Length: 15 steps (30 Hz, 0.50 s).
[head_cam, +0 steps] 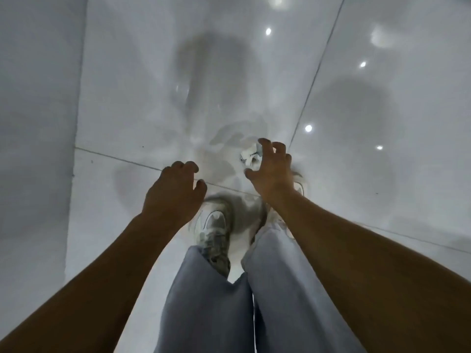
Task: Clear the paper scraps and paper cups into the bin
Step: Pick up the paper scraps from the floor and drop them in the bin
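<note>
A crumpled white paper scrap point(251, 156) lies on the glossy white tiled floor just ahead of my feet. My right hand point(271, 171) hovers directly over it, fingers spread and curved, thumb at its near side; the hand holds nothing and hides the scrap's right part. My left hand point(175, 192) hangs to the left of the scrap, fingers loosely curled and empty. No bin and no paper cup is in view.
My legs in blue-grey trousers point(211, 301) and pale sneakers point(212, 225) stand on the floor below the hands. A light grey wall point(35, 123) runs along the left side. Dark tile joints cross the floor.
</note>
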Each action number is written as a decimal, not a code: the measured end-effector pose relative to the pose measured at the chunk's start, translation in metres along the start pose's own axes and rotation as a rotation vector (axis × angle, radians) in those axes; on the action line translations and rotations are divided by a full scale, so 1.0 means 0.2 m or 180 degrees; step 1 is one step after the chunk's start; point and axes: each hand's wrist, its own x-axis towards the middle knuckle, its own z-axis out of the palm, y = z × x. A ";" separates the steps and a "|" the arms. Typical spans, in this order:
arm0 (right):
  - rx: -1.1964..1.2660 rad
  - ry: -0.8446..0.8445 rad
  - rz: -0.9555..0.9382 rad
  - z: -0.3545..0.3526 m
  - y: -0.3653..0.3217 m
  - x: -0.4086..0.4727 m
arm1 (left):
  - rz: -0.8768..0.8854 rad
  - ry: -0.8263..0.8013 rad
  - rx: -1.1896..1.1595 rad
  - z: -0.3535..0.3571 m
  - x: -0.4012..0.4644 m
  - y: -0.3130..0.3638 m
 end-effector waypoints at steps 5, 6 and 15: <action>-0.0277 0.0136 -0.0248 0.29 0.09 0.26 | -0.0198 -0.0186 -0.0496 0.26 0.20 -0.09; -0.0337 0.0256 -0.0280 0.32 0.11 0.28 | -0.0258 -0.0220 -0.0603 0.29 0.23 -0.09; -0.0297 0.0164 -0.0770 0.17 0.12 0.06 | -0.0303 -0.0357 -0.1011 0.14 0.24 0.12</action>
